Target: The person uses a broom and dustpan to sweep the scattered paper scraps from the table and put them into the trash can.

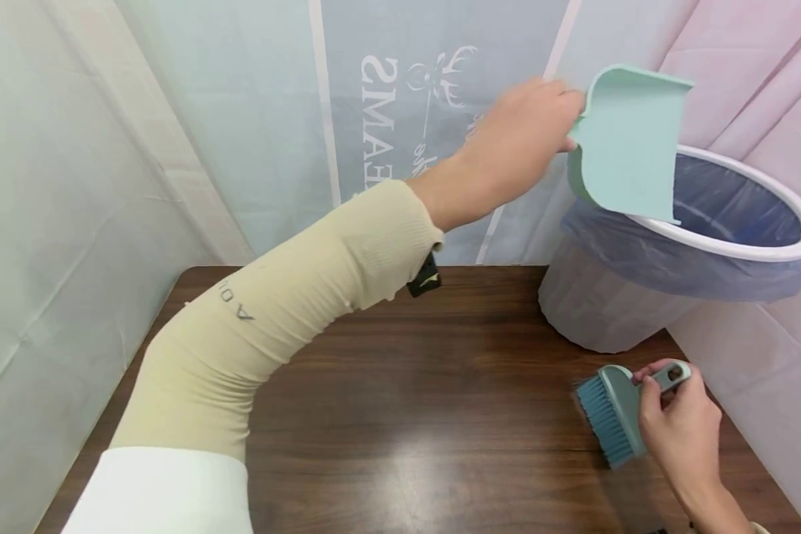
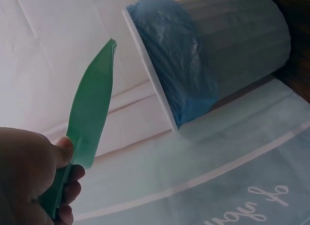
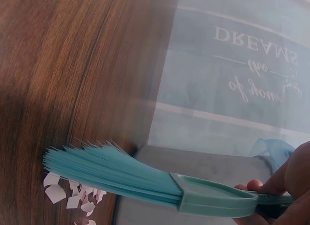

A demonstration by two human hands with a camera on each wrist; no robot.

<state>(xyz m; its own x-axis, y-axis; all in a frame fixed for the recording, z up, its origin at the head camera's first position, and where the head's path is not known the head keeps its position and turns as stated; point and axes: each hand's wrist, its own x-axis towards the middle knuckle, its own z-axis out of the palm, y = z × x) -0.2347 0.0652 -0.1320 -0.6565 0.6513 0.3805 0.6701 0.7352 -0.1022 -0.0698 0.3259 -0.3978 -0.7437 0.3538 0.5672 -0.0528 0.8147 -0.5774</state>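
My left hand (image 1: 530, 133) grips a light green dustpan (image 1: 634, 144) by its short handle, thumb on one side in the left wrist view. The pan is tipped up, its front edge overlapping the near rim of a trash bin (image 1: 594, 304) in the head view. Lower right, my right hand (image 1: 684, 430) holds a small hand brush (image 1: 624, 408) by its handle, blue-green bristles pointing left. White paper scraps (image 3: 55, 193) lie on the wooden table (image 3: 68, 65) beside the bristle tips in the right wrist view. The dustpan's inner face shows no scraps in the head view.
The bin has a white rim and a bluish plastic liner (image 1: 707, 267), and stands at the table's back right corner. Pale fabric curtains (image 1: 240, 111) with printed lettering hang behind and along both sides.
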